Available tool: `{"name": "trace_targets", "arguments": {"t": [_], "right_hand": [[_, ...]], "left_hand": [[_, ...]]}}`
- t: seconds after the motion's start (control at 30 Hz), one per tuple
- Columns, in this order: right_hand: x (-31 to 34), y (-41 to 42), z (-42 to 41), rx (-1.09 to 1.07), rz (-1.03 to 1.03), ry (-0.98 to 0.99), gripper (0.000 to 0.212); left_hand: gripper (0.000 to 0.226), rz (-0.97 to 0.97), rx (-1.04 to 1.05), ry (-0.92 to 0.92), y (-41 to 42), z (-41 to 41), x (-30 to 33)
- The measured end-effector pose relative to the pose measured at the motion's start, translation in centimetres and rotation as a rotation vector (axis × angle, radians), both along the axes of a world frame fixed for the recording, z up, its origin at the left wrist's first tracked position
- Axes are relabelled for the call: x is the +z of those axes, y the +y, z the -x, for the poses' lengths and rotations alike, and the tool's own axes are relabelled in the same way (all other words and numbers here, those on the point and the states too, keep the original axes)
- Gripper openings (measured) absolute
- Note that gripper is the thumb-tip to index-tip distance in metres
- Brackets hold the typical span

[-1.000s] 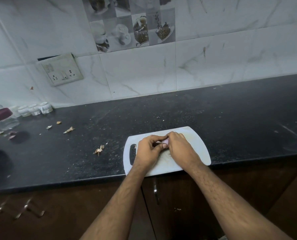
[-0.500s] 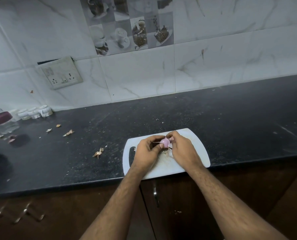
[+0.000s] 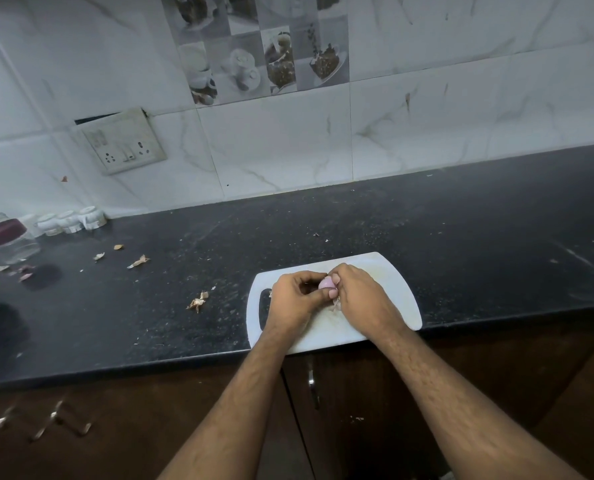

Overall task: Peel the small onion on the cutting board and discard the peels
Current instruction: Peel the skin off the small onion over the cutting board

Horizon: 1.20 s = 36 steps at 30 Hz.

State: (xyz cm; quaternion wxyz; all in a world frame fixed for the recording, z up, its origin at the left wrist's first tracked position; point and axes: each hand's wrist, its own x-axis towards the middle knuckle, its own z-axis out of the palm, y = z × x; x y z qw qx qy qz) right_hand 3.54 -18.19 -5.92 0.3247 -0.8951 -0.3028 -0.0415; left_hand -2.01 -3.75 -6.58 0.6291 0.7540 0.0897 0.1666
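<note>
A small pink onion (image 3: 325, 283) is held between both hands just above the white cutting board (image 3: 389, 275), which lies at the counter's front edge. My left hand (image 3: 297, 299) grips the onion from the left with curled fingers. My right hand (image 3: 357, 296) pinches it from the right, thumb and fingertips on its skin. A pale scrap of peel (image 3: 336, 305) hangs under my right thumb. Most of the onion is hidden by my fingers.
Loose peel bits lie on the black counter: one pile (image 3: 197, 301) left of the board, others (image 3: 138, 261) farther left. A glass jar (image 3: 4, 237) and small white cups (image 3: 70, 221) stand at the far left by the tiled wall. Cabinet doors (image 3: 311, 386) are below.
The onion has come more into view between my fingers, and my right fingertips have shifted over its top. Both hands stay over the board.
</note>
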Motion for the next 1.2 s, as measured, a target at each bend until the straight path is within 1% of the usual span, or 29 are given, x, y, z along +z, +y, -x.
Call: {"name": "trace_targets", "arguments": {"t": [0.1,0.3,0.47,0.53,0.7,0.8,0.93,1.0,1.07,1.13,1.2], "right_hand": [[0.2,0.1,0.3,0.011,0.054,0.020,0.015],[0.7,0.1,0.8,-0.047,0.054,0.106,0.018],[1.1,0.4,0.7,-0.099,0.101,0.149,0.011],[1.1,0.6,0.6,-0.116,0.118,0.135,0.008],[0.7,0.6,0.6,-0.213,0.054,0.092,0.011],[0.3,0.5,0.2,-0.256,0.021,0.059,0.012],[-0.4,0.3,-0.5,-0.194,-0.066,0.028,0.019],[-0.5,0.1,-0.5,-0.134,-0.098,0.017,0.028],[-0.3,0.0,-0.4,-0.103,-0.165,0.019,0.034],[-0.1,0.0,-0.3,-0.072,-0.208,0.045,0.032],[-0.1,0.0,-0.2,-0.036,-0.174,0.054,0.035]], "left_hand": [[0.026,-0.047,0.003,-0.006,0.0,0.0,-0.1],[0.027,-0.078,0.020,-0.002,0.0,-0.2,-0.3],[0.031,-0.118,0.022,-0.016,-0.4,-0.1,-0.2],[0.030,-0.093,0.002,-0.027,-0.4,0.0,-0.3],[0.029,0.014,-0.014,-0.052,-0.2,-0.1,-0.1],[0.028,0.085,0.014,-0.103,0.4,-0.1,-0.2],[0.027,0.026,0.021,-0.117,0.7,-0.1,-0.4],[0.027,0.009,0.030,-0.117,0.6,-0.2,-0.5],[0.027,0.035,0.021,-0.116,0.4,-0.2,-0.3],[0.027,0.084,0.014,-0.108,0.3,-0.2,-0.1],[0.026,0.110,-0.005,-0.091,0.2,-0.2,-0.1]]}}
